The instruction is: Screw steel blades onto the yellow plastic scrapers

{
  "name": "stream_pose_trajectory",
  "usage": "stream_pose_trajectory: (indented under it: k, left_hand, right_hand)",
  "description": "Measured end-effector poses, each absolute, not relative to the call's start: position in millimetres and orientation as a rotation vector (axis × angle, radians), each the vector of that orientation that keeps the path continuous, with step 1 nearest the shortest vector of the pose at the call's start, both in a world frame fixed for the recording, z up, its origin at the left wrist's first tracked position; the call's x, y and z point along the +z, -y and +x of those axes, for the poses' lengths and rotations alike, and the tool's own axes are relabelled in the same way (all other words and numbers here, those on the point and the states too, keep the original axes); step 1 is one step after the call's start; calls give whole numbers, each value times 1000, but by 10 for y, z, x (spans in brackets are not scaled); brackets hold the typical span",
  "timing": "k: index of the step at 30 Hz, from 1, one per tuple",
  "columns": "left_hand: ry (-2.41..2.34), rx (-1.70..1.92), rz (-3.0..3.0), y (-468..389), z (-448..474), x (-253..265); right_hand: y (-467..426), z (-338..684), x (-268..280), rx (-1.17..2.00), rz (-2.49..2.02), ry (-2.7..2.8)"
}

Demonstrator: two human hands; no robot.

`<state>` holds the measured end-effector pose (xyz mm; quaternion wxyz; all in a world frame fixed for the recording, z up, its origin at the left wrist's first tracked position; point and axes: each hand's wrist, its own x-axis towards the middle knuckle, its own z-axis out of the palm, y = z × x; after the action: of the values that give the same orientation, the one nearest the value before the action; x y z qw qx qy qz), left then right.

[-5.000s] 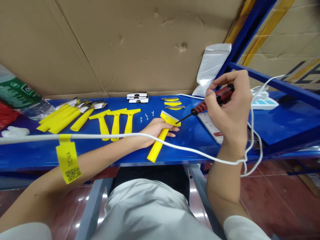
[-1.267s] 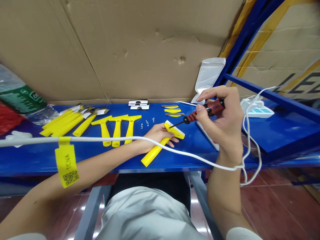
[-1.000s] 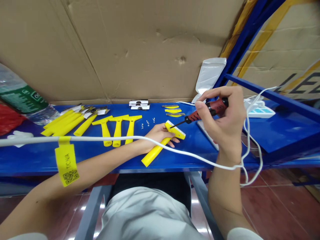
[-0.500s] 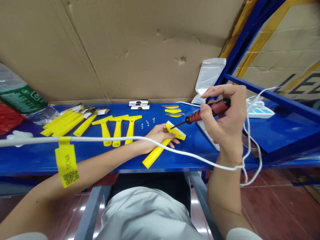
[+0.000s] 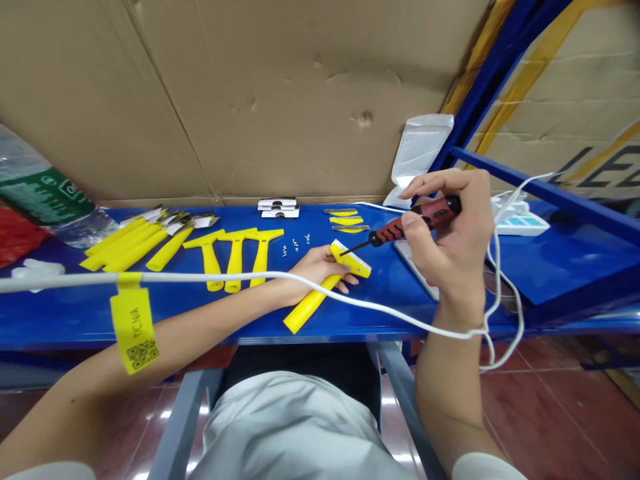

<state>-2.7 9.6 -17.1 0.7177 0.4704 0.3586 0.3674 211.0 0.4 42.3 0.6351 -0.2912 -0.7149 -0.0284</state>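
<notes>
My left hand (image 5: 320,270) is closed around the neck of a yellow scraper (image 5: 313,305), whose T-shaped head points up and right and whose handle slants toward the table's front edge. In my right hand (image 5: 447,233) is a red-and-black screwdriver (image 5: 393,231), its thin shaft reaching down-left to the scraper's head. The tip seems to touch the head near a screw hole. To the left lie three yellow T-shaped scraper handles (image 5: 233,257) in a row. Beyond the scraper rest several small yellow strips with blades (image 5: 346,221).
More yellow scrapers (image 5: 135,243) with dark ends are piled at the left beside a plastic bottle (image 5: 55,193). Tiny white pieces (image 5: 295,245) dot the blue table (image 5: 200,323). A white cable (image 5: 380,307) crosses in front of me. A phone-like device (image 5: 415,267) lies under my right hand.
Almost nothing has shifted. The screwdriver's handle has turned slightly in my right hand, while its tip stays at the scraper's head.
</notes>
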Motion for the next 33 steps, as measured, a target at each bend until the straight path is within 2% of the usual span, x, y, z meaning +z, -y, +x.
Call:
stream_pose_trajectory:
  k: [24,33]
  left_hand:
    - [-789,812,1046,-114,-20,-182]
    - [-785,811,1049,-117,-28,-191]
  right_hand:
    - [-3,2120,416,-127,-759,1589]
    - [25,2086,423,-28,-710,1587]
